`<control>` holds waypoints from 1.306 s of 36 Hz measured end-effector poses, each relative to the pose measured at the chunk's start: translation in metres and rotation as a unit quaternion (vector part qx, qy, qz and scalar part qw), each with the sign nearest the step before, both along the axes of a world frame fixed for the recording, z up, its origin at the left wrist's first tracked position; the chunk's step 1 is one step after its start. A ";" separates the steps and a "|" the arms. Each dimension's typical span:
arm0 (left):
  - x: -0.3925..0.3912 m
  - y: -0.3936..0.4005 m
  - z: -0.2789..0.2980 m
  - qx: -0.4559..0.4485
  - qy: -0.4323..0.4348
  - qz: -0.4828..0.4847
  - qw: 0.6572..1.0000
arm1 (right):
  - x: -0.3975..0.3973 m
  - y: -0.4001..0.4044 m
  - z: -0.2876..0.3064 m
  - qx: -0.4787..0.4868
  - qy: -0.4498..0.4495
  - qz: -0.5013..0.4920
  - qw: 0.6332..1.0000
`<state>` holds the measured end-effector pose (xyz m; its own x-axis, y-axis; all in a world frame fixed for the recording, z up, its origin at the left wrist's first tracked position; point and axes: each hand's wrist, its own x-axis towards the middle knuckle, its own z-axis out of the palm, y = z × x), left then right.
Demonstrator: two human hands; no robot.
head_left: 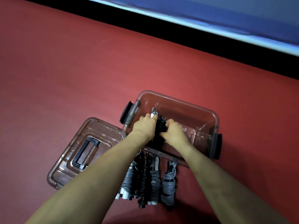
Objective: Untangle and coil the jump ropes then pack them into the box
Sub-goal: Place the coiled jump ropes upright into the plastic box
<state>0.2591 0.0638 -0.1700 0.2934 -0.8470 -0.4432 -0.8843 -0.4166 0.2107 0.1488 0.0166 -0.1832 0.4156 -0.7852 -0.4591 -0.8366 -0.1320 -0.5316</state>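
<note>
1. Jump ropes: one black coiled bundle (160,126) sits inside the clear box (194,109), centre frame, gripped by left hand (144,125) and right hand (173,130).
2. Several coiled bundles (153,180) wait on the red floor (64,70) below the box, unpacked.
3. Lid (80,152) lies off, lower left.
</note>
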 end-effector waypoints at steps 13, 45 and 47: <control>-0.025 0.047 0.076 -0.183 0.009 0.057 0.981 | -0.024 0.046 0.068 -0.133 -0.092 -0.028 0.986; -0.033 0.175 0.031 -0.024 0.159 0.184 0.970 | -0.028 0.148 0.024 0.104 -0.064 0.032 0.992; -0.034 0.177 0.036 -0.032 0.138 0.193 0.971 | -0.029 0.149 0.029 0.096 -0.073 0.035 0.992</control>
<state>0.2246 0.2412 -0.1340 0.4716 -0.7266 -0.4996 -0.5719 -0.6833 0.4539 0.1196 0.1654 -0.1545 0.5395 -0.6560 -0.5278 -0.7412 -0.0725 -0.6674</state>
